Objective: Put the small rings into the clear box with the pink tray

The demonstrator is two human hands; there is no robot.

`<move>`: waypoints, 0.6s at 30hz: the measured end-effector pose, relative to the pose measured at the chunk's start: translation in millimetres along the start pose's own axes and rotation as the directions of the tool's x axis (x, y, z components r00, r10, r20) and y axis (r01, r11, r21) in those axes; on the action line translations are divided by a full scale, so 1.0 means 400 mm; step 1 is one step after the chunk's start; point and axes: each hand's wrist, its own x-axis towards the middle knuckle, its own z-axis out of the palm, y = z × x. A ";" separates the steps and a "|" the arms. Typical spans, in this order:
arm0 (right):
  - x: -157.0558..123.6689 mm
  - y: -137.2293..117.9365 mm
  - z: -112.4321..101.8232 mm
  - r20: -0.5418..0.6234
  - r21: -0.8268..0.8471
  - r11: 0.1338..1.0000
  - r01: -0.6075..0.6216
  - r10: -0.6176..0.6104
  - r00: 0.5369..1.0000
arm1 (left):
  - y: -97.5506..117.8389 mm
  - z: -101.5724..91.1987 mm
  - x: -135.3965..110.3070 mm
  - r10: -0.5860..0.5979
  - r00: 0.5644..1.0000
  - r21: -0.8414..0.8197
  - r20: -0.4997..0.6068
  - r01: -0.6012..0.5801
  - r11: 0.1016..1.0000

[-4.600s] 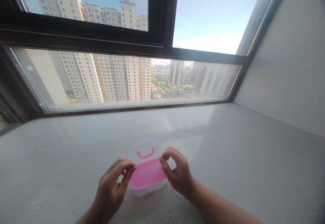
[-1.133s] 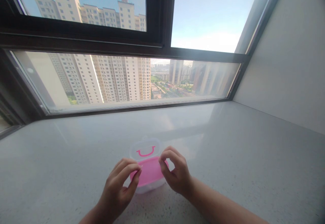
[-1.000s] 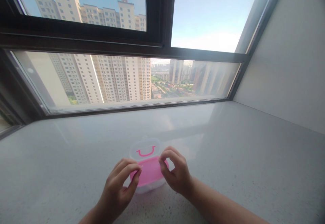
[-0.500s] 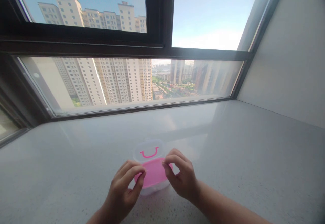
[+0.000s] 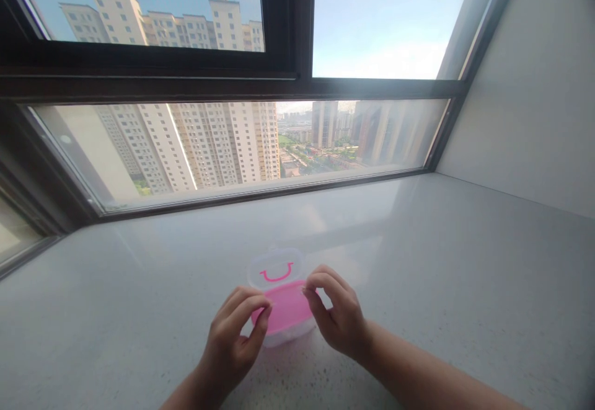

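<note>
A small clear plastic box (image 5: 290, 334) stands on the pale sill, and a pink tray (image 5: 289, 314) fills its top. Its clear lid (image 5: 253, 273) lies tipped back on the far side, with a pink curved handle (image 5: 277, 278) on it. Over the tray's left part, my left hand (image 5: 235, 332) is closed, thumb and forefinger pinched together. My right hand (image 5: 337, 314) makes a similar pinch near the tray's right end. Whatever sits between the fingertips of either hand is too small to make out.
The speckled sill (image 5: 139, 311) spreads around the box. Beyond it stands a dark window frame (image 5: 186, 90) with tall buildings outside. A white wall (image 5: 525, 100) rises on the right.
The view has shifted slightly, so the box and hands appear a little higher and farther right. Both hands keep their pinch over the tray.
</note>
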 end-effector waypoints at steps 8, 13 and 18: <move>-0.004 0.005 0.000 0.009 -0.002 1.000 -0.012 0.012 1.000 | -0.011 0.002 -0.005 0.012 1.000 0.013 -0.001 -0.012 1.000; -0.002 0.006 0.003 0.006 0.006 0.999 -0.033 0.033 0.999 | -0.010 0.000 -0.003 0.012 1.000 0.015 -0.009 -0.011 1.000; -0.003 0.006 0.005 -0.004 0.014 0.999 -0.050 0.050 0.999 | -0.002 0.001 -0.002 0.008 1.000 0.013 -0.008 -0.008 1.000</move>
